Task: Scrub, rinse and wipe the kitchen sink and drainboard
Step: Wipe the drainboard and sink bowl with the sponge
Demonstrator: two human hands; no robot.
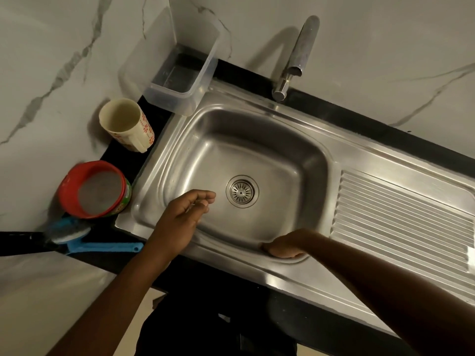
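Black countertop [372, 127] under a white veined marble wall [51, 60], fitted with one stainless steel sink [257, 140] and its ribbed drainboard [401, 219].

1. Left hand [185, 214]: hovered over the near-left part of the basin, fingers loosely curled, thumb close to the fingertips. Nothing was seen in it, so the grip was released.
2. Right hand [284, 246]: lay at the basin's near rim with the fingers tucked over the edge and hidden. Whether it grasped anything could not be told.
3. Drain strainer [241, 191]: on the basin floor, just beyond the left fingertips and to their right.
4. Drainboard: directly right of the right hand, dry-looking and bare.
5. Faucet [298, 55]: on the far rim, well beyond the right hand.
6. Clear plastic container [177, 73]: well beyond the left hand, at the sink's far-left corner.
7. Cream floral mug [126, 124]: beyond and left of the left hand, on the countertop.
8. Red-rimmed tub [95, 188]: left of the left hand, just beside the sink's left rim.
9. Blue scrub brush [77, 237]: left of the left wrist, head just beside the tub, handle pointing toward the forearm.
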